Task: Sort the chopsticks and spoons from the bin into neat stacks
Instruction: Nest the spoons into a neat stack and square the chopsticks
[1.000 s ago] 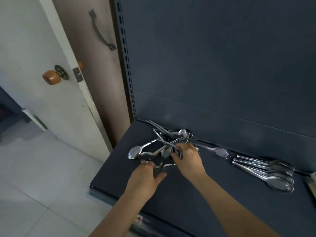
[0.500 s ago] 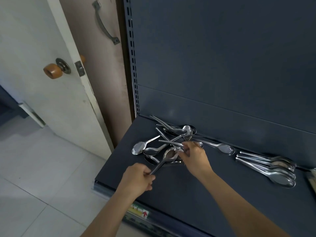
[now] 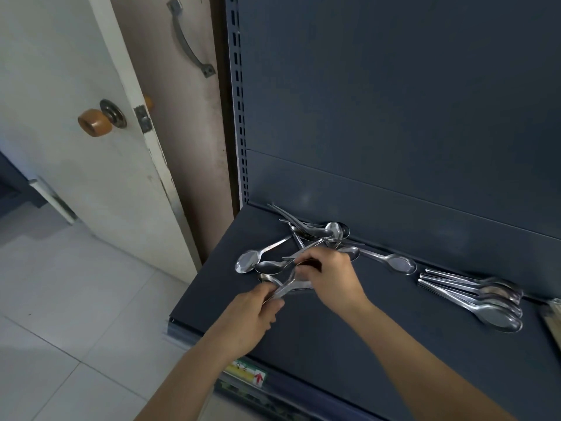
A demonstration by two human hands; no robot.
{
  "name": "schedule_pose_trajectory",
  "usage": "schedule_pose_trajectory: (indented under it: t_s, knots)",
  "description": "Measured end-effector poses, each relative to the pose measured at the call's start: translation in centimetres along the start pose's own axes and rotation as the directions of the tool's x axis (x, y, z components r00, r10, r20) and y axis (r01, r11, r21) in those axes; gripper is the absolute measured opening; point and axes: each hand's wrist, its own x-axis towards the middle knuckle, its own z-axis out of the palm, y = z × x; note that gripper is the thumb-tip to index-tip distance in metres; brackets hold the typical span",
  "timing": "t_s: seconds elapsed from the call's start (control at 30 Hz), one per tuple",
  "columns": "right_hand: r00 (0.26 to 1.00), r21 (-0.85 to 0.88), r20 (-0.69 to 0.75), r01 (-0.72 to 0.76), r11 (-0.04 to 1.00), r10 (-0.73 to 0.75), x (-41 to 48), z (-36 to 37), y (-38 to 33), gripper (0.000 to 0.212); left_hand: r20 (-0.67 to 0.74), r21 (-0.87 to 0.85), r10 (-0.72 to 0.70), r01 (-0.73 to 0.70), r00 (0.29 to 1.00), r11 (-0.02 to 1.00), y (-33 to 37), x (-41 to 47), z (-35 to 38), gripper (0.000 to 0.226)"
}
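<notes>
Head view: on a dark shelf (image 3: 340,347), the left hand (image 3: 250,314) grips a spoon (image 3: 289,288) by its handle. The spoon's long axis runs diagonally up-right toward the right hand (image 3: 334,278), which pinches a handle among the tangled spoons (image 3: 315,232) just beyond. Well to the right lies a neat stack (image 3: 491,302), handles pointing left, bowls right. A shelf-edge label (image 3: 247,370) shows a red arrow; its writing is unreadable.

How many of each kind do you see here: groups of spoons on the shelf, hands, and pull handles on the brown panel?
Groups of spoons: 2, a tangled heap and a neat stack.
Hands: 2, the left hand gripping a spoon and the right hand curled on another in the heap.
Pull handles: 1.
Total: 5.
</notes>
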Motion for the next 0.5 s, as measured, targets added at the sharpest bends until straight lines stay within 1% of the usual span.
schedule_pose_trajectory:
  t_s: [0.03, 0.1, 0.13, 0.17, 0.23, 0.3, 0.33, 0.4, 0.43, 0.5]
  knots:
    - [0.999, -0.004, 0.025, 0.027, 1.0, -0.027, -0.1, 0.5, -0.4, 0.014, -0.011, -0.001, 0.011, -0.011, 1.0, 1.0, 0.1, 0.0, 0.0, 0.017]
    - [0.997, 0.037, 0.032, 0.068, 0.997, -0.069, -0.1, 1.2, -0.7, 0.006, -0.081, 0.01, 0.014, -0.013, 0.997, 1.0, -0.5, 0.1, -0.3, 0.016]
    - [0.997, 0.065, 0.017, 0.073, 0.995, -0.074, 0.0, 1.5, -0.7, 0.006, -0.125, 0.01, -0.005, 0.007, 0.992, 1.0, -1.0, 0.0, -0.6, 0.016]
    - [0.998, 0.073, -0.007, 0.065, 0.995, -0.064, 0.1, 1.7, -0.4, 0.012, -0.168, -0.006, -0.037, 0.037, 0.985, 0.999, -1.6, -0.2, -1.0, 0.016]
    - [0.998, 0.009, -0.044, 0.041, 0.999, -0.041, 0.4, 2.2, 0.3, 0.02, -0.254, -0.097, -0.13, 0.108, 0.958, 0.989, -2.8, -0.6, -1.9, 0.015]
    - [0.997, -0.111, -0.033, 0.068, 0.992, -0.072, 0.8, 2.9, 1.0, 0.016, -0.324, -0.193, -0.204, 0.146, 0.924, 0.97, -3.6, -1.1, -2.7, 0.015]
    - [0.995, -0.18, 0.017, 0.099, 0.979, -0.098, 1.0, 3.3, 1.2, 0.021, -0.35, -0.222, -0.223, 0.151, 0.91, 0.963, -4.0, -1.4, -3.0, 0.015]
    - [0.974, -0.288, 0.184, 0.18, 0.94, -0.13, 1.7, 4.0, 1.2, 0.036, -0.377, -0.255, -0.244, 0.153, 0.894, 0.955, -4.6, -1.9, -3.3, 0.015]
    - [0.954, -0.312, 0.259, 0.233, 0.921, -0.154, 2.1, 4.1, 0.9, 0.042, -0.381, -0.259, -0.248, 0.154, 0.891, 0.953, -4.9, -2.1, -3.4, 0.016]
    - [0.905, -0.321, 0.359, 0.35, 0.88, -0.23, 3.0, 4.3, 0.4, 0.053, -0.387, -0.254, -0.248, 0.156, 0.888, 0.955, -5.3, -2.4, -3.4, 0.016]
